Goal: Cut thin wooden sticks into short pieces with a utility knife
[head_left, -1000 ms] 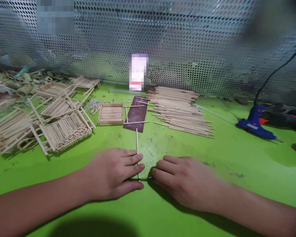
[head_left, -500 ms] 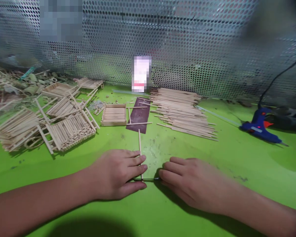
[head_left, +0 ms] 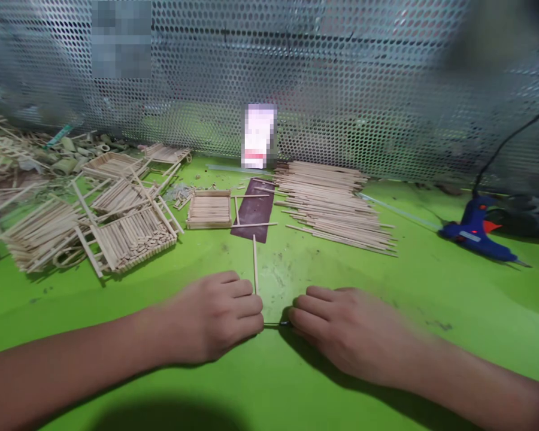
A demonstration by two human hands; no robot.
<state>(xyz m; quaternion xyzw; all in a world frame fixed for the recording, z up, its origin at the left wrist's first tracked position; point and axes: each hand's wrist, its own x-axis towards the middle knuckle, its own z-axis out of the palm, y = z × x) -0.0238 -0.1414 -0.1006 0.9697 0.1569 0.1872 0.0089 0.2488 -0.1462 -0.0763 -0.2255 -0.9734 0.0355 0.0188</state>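
My left hand (head_left: 224, 316) is closed with fingers curled over the lower end of a thin wooden stick (head_left: 255, 263), which points away from me on the green table. My right hand (head_left: 336, 326) is closed around a slim tool with a thin dark blade (head_left: 275, 324); its handle is mostly hidden by the fingers. The blade lies low along the table and runs sideways toward my left fingers, crossing near the stick's lower end. Where blade and stick meet is covered by my left hand.
Beyond my hands lie a small stick-built tray (head_left: 209, 209), a dark brown sheet (head_left: 254, 209) and a pile of loose sticks (head_left: 332, 203). More stick frames (head_left: 130, 236) crowd the left. A blue glue gun (head_left: 476, 230) rests at right. A perforated metal screen (head_left: 323, 78) stands behind.
My left fingers have curled in from lying extended across the stick, and now cover its lower end. My right hand with the tool has barely moved. The view has shifted slightly.
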